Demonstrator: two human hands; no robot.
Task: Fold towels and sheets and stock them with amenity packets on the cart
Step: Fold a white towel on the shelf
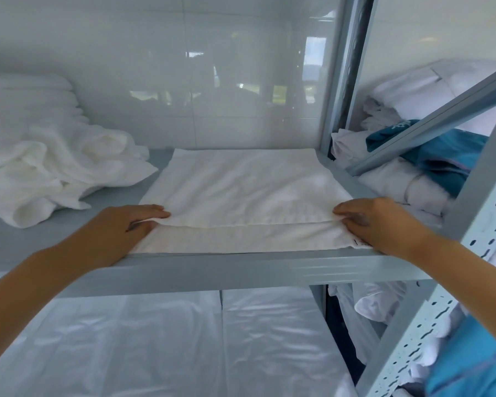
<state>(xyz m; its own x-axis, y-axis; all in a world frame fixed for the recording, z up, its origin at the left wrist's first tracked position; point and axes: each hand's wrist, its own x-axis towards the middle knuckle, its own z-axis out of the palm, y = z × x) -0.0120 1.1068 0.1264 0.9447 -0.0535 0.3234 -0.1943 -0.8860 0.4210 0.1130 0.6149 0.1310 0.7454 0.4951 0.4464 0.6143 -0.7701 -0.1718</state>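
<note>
Now 2 hands pinch the upper layer of a folded white towel lying flat on the shelf, left hand at 9 o'clock, right hand at 3 o'clock.

Linen storeroom, likely hotel housekeeping: grey metal shelving against white tiled wall, white towels piled left of fingers, bagged linen below.
</note>
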